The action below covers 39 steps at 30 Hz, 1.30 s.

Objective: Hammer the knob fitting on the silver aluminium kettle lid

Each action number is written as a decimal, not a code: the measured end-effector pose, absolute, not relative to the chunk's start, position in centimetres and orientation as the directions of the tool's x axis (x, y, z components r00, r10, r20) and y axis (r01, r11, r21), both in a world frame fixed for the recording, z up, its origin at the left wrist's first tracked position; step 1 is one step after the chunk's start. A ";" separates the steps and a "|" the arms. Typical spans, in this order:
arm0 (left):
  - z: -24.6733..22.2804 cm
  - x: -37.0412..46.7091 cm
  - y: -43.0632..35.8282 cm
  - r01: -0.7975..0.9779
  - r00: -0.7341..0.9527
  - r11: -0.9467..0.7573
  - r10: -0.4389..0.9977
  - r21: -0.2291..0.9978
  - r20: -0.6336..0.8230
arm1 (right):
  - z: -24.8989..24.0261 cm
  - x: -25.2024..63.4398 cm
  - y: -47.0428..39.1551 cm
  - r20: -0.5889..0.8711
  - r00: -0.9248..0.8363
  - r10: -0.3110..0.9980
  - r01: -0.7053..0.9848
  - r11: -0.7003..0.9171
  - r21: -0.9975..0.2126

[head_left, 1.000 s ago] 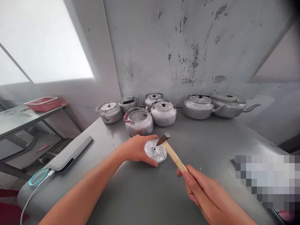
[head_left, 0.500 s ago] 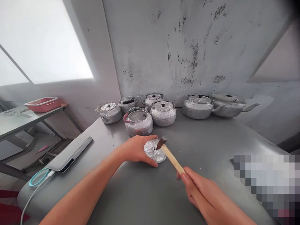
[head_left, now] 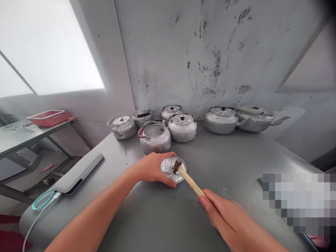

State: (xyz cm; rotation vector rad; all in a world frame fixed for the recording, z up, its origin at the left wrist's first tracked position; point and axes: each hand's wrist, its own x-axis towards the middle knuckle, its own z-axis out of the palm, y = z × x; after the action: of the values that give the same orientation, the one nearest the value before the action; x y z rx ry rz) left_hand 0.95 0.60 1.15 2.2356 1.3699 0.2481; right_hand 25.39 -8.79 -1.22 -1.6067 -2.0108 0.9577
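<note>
My left hand (head_left: 154,169) grips a round, dented silver lid (head_left: 180,177) by its left edge, thumb at the near side and fingers at the far side. A small dark hole shows near the lid's middle. In my right hand (head_left: 216,208) is a hammer (head_left: 193,184) with a pale wooden handle and a small dark head. The hammer head is at the lid's upper face, just right of the hole; whether it touches cannot be made out. Just beyond my left hand stands a lidless silver kettle (head_left: 156,141) with a red and dark wrapped handle.
Several dented silver kettles (head_left: 183,129) line the back of the grey table (head_left: 210,164) by the wall. A power bank (head_left: 81,173) with a white cable lies at left. A blurred-out flat object (head_left: 299,199) is at right. A pink basket (head_left: 48,119) rests on a side table.
The hammer head has come down and slightly left onto the lid, and my right hand has shifted a little with it. My left hand and the lid stay nearly in place.
</note>
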 end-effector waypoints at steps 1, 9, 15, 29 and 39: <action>1.1 0.9 0.6 0.779 0.482 -0.371 0.870 0.506 -0.104 | -1.2 25.4 -8.8 -0.112 -0.266 0.958 0.692 0.108 -0.713; 1.3 1.0 0.5 0.797 0.462 -0.359 0.881 0.486 -0.106 | -1.6 25.6 -8.8 -0.102 -0.254 0.962 0.691 0.107 -0.715; 1.0 0.8 0.5 0.837 0.410 -0.325 0.905 0.441 -0.111 | -1.3 25.6 -8.8 -0.101 -0.238 0.966 0.698 0.097 -0.709; 1.1 0.9 0.5 0.810 0.445 -0.355 0.890 0.466 -0.095 | -1.0 25.3 -8.9 -0.124 -0.252 0.960 0.723 0.102 -0.684; 1.0 0.9 0.5 0.796 0.465 -0.373 0.881 0.477 -0.087 | -1.6 25.6 -8.8 -0.042 -0.270 0.962 0.750 0.182 -0.636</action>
State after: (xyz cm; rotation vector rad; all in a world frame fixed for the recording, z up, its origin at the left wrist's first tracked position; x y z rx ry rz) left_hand 0.90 0.49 0.96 2.2620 1.3976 0.2504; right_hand 25.62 -8.80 -1.61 -1.6155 -2.0971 0.7913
